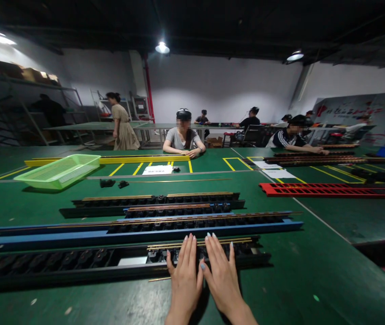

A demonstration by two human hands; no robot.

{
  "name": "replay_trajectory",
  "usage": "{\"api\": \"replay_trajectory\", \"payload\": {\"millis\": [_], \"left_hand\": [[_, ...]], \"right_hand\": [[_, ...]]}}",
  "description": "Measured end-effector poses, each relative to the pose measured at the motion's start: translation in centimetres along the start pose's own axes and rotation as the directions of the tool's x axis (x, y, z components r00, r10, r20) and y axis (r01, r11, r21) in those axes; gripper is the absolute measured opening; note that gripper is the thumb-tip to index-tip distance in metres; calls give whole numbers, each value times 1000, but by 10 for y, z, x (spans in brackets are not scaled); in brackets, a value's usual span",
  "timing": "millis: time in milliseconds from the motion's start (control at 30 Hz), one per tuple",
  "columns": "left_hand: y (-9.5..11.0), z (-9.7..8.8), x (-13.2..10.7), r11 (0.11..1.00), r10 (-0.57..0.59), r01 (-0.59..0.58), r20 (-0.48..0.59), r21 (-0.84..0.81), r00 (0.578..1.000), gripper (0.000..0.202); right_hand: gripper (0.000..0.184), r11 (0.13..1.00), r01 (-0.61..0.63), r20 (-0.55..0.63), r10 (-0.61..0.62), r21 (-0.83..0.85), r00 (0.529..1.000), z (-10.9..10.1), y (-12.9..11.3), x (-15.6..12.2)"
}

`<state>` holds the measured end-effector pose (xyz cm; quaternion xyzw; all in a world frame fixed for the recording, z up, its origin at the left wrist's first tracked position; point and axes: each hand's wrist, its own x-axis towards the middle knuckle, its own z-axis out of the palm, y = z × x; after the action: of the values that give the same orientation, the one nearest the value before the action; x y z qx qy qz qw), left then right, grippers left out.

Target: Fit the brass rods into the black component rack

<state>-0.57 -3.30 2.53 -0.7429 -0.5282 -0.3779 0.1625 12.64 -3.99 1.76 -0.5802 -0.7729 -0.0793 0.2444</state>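
Observation:
My left hand and my right hand lie palm down side by side, their fingertips on the near black slotted rack. Thin brass rods run along the rack just beyond my fingertips, and neither hand visibly grips anything. A loose brass rod lies on the green table by my left hand. Farther off are a blue-based slotted rack and two stacked black racks. Some of the rack slots are hidden under my hands.
A green plastic basket stands at the left, beyond the racks. A red rack lies at the right. Small black parts and white paper sit farther ahead. A seated co-worker faces me across the table; another handles racks.

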Motion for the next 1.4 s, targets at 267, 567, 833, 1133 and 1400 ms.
{"api": "replay_trajectory", "payload": {"millis": [267,567,833,1133,1400], "left_hand": [[3,-1,1,1000,-3,3,3,1,1000,62],[-20,3,-5,988,-86,87,-11,130,996,62],[-21,5,-7,988,-91,91,-11,126,996,62],[-29,3,-10,950,-288,290,-40,112,957,59],[-29,3,-9,949,-297,299,-43,96,954,54]], "right_hand": [[62,1000,9,-43,-9,-1,999,-2,0,0],[62,999,-2,-43,0,-44,999,4,0,-1],[61,999,-6,-40,4,-40,999,1,-2,-1],[63,999,13,-72,-16,-34,997,3,-1,0],[63,1000,1,-65,-3,-30,998,2,-1,0]]}}
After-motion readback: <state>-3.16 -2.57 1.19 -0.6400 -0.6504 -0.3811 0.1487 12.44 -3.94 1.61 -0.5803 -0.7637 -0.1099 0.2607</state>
